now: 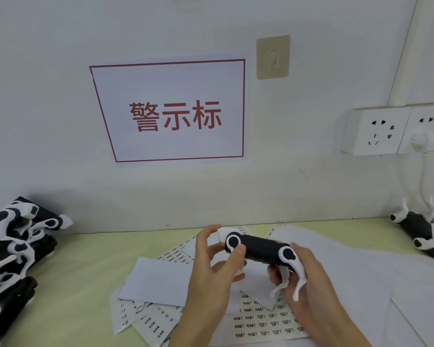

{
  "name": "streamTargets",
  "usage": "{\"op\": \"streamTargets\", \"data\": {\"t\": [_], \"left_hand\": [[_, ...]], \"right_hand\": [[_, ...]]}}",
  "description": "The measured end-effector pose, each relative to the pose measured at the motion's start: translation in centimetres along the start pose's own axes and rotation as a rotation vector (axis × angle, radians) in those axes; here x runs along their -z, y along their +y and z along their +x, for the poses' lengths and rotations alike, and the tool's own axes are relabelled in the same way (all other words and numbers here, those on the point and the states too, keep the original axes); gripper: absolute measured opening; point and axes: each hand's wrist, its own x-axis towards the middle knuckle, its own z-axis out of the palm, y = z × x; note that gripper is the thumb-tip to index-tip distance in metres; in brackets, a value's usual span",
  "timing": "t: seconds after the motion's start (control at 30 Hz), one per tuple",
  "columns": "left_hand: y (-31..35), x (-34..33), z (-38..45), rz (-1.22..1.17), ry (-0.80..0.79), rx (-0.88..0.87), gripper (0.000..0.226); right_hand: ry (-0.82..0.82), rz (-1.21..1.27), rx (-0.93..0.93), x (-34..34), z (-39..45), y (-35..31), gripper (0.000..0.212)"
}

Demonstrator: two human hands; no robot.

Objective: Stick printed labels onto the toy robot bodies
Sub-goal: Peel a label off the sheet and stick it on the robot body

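Both hands hold one black, long plastic toy robot body with white legs [258, 249] up over the white sheets of small printed labels [268, 319], left hand [211, 269] gripping one end, right hand [308, 279] the other, likely keeping it steady for sticking.

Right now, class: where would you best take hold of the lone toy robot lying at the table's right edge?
Grip the toy robot across its dark middle body, coming from above: it lies on its side with thin white legs sticking out, likely too slender to hold.
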Motion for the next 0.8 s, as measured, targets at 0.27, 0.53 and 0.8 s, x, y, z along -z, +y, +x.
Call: {"op": "streamTargets", "data": {"t": [0.27,0.53,0.8], "left_hand": [[-0.2,1.0,0.1,-0.307,-0.037,0.017,0.059],[-0.7,4.1,0.7,-0.118,-0.027,-0.069,0.064],[0.2,3.2,0.5,-0.256,-0.076,0.027,0.044]], "right_hand": [[-0.081,0.065,0.097,0.8,0.5,0.5,0.045],[0.118,-0.372,0.356,1.8,0.6,0.9,0.024],[-0.119,-0.423,0.394,0.2,-0.2,0.8,0.041]]}}
